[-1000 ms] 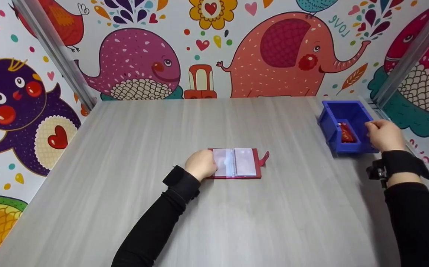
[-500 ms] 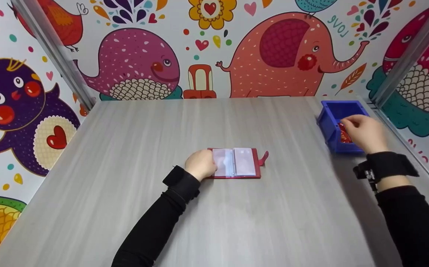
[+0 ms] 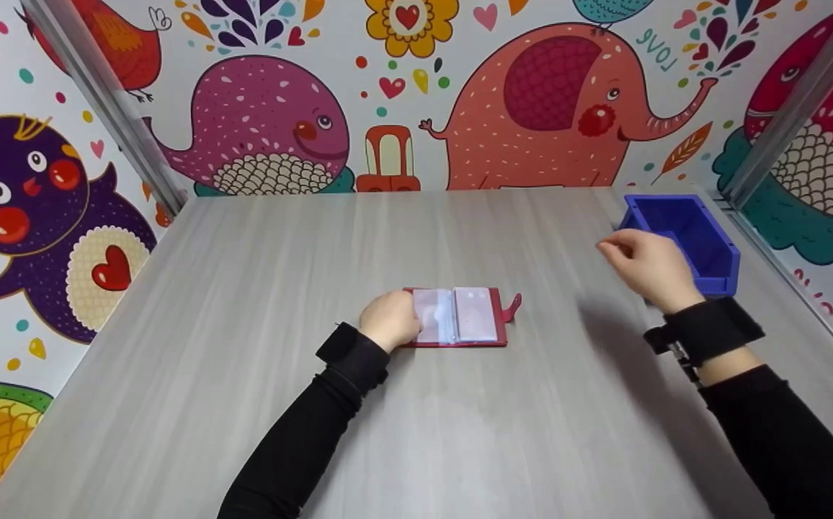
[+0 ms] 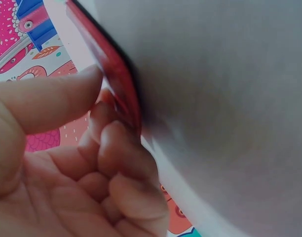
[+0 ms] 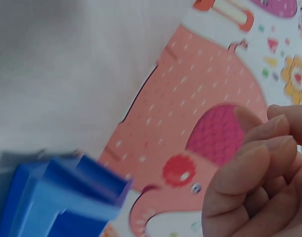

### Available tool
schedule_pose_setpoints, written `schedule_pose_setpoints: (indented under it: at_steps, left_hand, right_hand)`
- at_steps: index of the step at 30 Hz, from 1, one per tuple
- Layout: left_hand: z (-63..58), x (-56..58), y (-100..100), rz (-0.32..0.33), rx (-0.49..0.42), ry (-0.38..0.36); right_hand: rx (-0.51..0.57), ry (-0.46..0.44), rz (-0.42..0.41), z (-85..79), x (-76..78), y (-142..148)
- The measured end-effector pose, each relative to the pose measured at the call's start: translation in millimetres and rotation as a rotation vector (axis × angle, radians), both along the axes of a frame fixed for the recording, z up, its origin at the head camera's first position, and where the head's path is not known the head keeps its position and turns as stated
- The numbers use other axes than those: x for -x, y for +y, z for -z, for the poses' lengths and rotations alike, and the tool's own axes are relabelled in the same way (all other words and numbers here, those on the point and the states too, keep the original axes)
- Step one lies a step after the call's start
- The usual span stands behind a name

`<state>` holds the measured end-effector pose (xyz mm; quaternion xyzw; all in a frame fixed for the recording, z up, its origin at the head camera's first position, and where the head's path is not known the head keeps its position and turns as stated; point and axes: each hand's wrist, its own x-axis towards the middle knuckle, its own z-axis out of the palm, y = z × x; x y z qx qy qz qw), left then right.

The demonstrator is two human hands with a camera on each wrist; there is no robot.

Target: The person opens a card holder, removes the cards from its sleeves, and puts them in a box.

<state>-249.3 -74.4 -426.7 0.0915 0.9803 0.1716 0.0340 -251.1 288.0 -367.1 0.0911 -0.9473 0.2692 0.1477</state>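
Nearest to us, the person's left hand (image 3: 390, 321) pinches the nine o'clock edge of a small, red-covered booklet with clear plastic pages (image 3: 454, 317). The booklet lies open near the middle of the tabletop, its pages pale and bluish, a red border showing round them, and a narrow red strap (image 3: 513, 308) sticking out at three o'clock, its tip bent toward one.

Compared with half a second ago, we see the booklet and left hand in the same place, while the right hand (image 3: 651, 267) has moved off toward nine o'clock from over the bin. It hovers above the table, fingers loosely bent and released as far as we can see.

Between the booklet and the right hand we have a stretch of pale grey, wood-grained table (image 3: 546, 389). Just beyond that hand, between two and three o'clock from the booklet, stands an open-topped blue plastic bin (image 3: 712, 245), near the table's right edge. Farthest off, at twelve, the table meets a white wall printed with colourful cartoon animals (image 3: 431, 155).
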Motion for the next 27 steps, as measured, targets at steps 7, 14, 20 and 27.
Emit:
schedule_pose_setpoints:
  at_steps: [7,14,20,27]
  left_hand:
    - [-1.0,-0.5,0,-0.006,-0.005,-0.009]
    - [-1.3,-1.5,1,-0.006,0.001,-0.011]
    - [-1.3,-1.8,0,0.020,0.001,0.013]
    - [-0.1,-0.3,0,0.011,0.006,0.005]
  right_hand:
    - [-0.023,0.018,-0.077,2.8,-5.6,-26]
    - [-0.038,0.004,-0.167,11.5,-8.6,-53]
    - [-0.033,-0.033,-0.292,25.0,-14.1,-79]
    - [-0.094,-0.101,-0.367,44.5,-16.6,-104]
